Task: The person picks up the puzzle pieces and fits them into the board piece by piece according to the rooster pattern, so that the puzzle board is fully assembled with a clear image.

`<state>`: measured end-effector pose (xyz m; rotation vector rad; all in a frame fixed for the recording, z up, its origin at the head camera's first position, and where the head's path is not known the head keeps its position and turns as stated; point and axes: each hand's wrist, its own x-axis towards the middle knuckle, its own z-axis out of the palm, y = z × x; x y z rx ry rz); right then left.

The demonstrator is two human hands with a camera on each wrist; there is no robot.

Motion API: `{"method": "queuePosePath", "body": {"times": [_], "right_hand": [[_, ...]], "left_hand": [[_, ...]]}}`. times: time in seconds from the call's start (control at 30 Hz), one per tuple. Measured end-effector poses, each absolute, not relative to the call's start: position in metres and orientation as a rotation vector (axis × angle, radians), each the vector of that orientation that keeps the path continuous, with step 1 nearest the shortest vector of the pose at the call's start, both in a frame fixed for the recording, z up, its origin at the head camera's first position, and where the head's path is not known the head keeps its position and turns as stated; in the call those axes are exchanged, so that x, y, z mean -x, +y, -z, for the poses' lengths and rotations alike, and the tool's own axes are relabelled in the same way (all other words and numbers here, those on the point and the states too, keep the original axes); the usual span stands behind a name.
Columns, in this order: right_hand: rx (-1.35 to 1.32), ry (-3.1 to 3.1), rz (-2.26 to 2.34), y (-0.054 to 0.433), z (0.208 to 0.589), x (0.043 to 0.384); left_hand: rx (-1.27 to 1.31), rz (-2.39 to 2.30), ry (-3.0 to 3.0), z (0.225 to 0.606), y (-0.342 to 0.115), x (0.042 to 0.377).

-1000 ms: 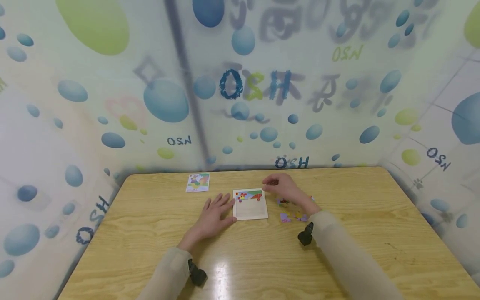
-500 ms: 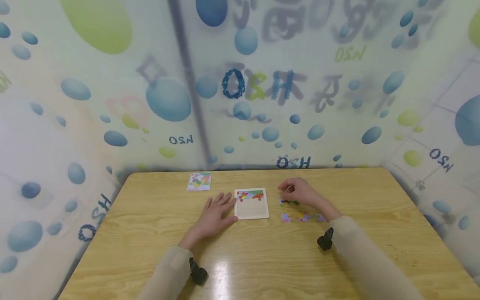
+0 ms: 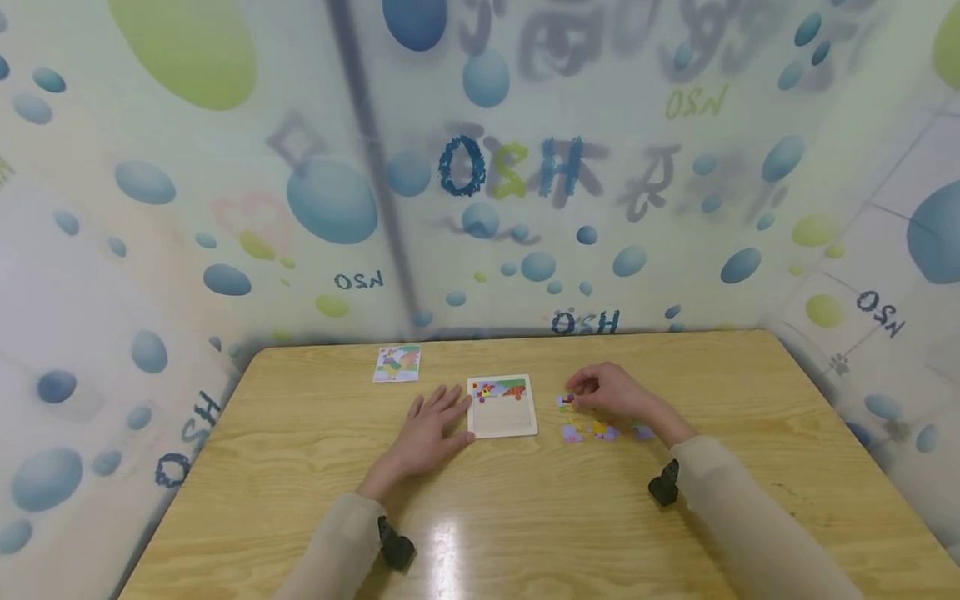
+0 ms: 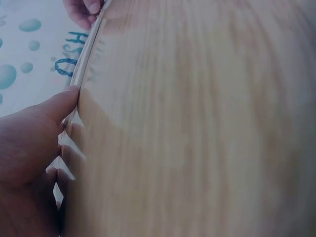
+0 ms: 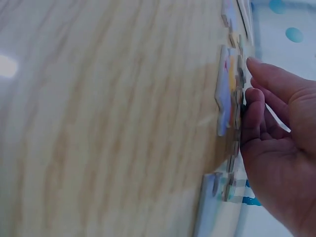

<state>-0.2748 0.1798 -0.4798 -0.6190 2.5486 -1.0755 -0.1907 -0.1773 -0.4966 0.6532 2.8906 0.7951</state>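
Observation:
A square wooden puzzle tray (image 3: pixel 502 423) lies on the table, its upper strip filled with colourful pieces and its lower part bare wood. My left hand (image 3: pixel 426 433) rests flat at the tray's left side, fingers spread, with fingertips and thumb at its edge. To the right of the tray lie several loose jigsaw pieces (image 3: pixel 598 430). My right hand (image 3: pixel 611 392) is over the back ones, fingers bent down among them. In the right wrist view its thumb and index fingertip stand apart beside the pieces (image 5: pixel 224 94), and no piece shows between them. Some pieces are hidden beneath this hand.
A small picture card (image 3: pixel 397 364) lies near the table's back edge, left of the tray. The wooden table (image 3: pixel 517 517) ends at a wall covering (image 3: pixel 495 275) printed with blue and green drops. Each wrist wears a small black camera (image 3: pixel 395 546).
My right hand has moved from the tray's upper right corner rightward to the loose pieces, then slightly lower over them. The left hand stays beside the tray.

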Motion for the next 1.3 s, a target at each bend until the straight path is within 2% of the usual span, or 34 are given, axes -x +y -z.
{"method": "queuePosePath", "body": {"times": [1.3], "right_hand": [[0.572, 2.554, 1.135, 0.1758, 0.4806, 0.2753]], "left_hand": [[-0.686, -0.850, 2.890, 0.5003, -0.1788, 0.1906]]}}
